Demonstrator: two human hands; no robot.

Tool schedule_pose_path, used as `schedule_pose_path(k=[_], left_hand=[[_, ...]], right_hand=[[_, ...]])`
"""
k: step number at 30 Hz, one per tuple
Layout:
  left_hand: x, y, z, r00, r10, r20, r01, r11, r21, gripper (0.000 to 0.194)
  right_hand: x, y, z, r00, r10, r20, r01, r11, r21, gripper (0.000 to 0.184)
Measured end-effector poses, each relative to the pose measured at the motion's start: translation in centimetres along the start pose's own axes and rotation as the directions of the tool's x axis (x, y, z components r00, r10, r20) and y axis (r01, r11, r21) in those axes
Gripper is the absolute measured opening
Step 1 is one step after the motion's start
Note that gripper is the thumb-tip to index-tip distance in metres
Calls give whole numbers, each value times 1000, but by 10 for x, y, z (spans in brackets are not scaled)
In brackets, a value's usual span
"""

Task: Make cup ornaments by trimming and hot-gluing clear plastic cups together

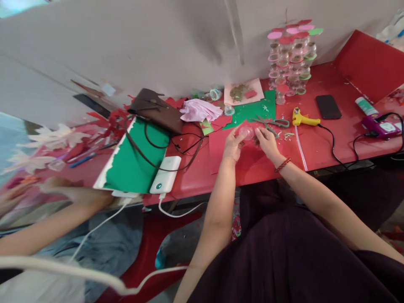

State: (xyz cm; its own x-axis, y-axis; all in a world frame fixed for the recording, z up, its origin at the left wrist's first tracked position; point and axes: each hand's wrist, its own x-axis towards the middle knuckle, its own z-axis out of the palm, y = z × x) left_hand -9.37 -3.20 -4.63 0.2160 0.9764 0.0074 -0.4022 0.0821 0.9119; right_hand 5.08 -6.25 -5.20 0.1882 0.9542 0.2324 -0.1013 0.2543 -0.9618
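Observation:
A small clear plastic cup [246, 132] is held between both my hands over a red paper sheet [221, 155] on the red table [318, 143]. My left hand [232, 145] grips the cup's left side with closed fingers. My right hand [267, 140] pinches its right side; a red bead bracelet sits on that wrist. Grey-handled scissors [271, 123] lie just beyond my right hand. A yellow glue gun [303, 119] lies to the right of the scissors.
A stack of clear cups with pink, red and green discs [292, 59] stands at the back. A black phone [328, 107], green paper [134, 162], white power bank [166, 174], brown pouch [158, 110] and cables lie around. Another person's arm [50, 219] reaches in at left.

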Motion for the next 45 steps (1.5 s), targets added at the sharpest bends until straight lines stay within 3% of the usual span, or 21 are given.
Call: schedule_pose_path(k=[3, 11, 23, 27, 31, 34, 36, 39, 42, 45], left_hand=[[3, 1, -2, 1000, 13, 12, -12, 999, -46, 38], [1, 4, -2, 998, -56, -7, 54, 992, -111, 24], [-6, 18, 3, 980, -196, -14, 182, 929, -323, 12], [-7, 22, 6, 980, -193, -54, 161, 917, -366, 20], [-7, 21, 5, 981, -176, -76, 139, 926, -352, 22], [-8, 19, 3, 986, -159, -54, 131, 928, -348, 21], [-8, 18, 2, 989, -146, -31, 126, 932, -341, 20], [-9, 17, 1, 992, -125, -6, 117, 944, -308, 21], [-9, 16, 3, 994, -110, -10, 104, 959, -264, 27], [-11, 18, 6, 993, -116, -12, 109, 958, -266, 33]], right_hand=[[1, 1, 0, 998, 46, 35, -48, 997, 52, 54], [2, -4, -3, 992, 55, 113, -66, 994, 92, 47], [2, -9, -7, 994, 113, 9, -110, 942, 316, 55], [2, -11, -9, 993, 85, -76, -61, 959, 276, 49], [3, -7, -9, 995, 47, -91, -20, 961, 277, 58], [4, -5, -8, 989, 54, -138, -9, 952, 306, 66], [3, -6, -8, 986, 48, -158, 2, 954, 299, 62], [1, -10, -6, 995, -23, -92, 49, 956, 288, 41], [-2, -12, -4, 999, -27, 42, 15, 963, 268, 42], [-3, -12, -4, 998, 0, 55, -11, 978, 207, 37]])
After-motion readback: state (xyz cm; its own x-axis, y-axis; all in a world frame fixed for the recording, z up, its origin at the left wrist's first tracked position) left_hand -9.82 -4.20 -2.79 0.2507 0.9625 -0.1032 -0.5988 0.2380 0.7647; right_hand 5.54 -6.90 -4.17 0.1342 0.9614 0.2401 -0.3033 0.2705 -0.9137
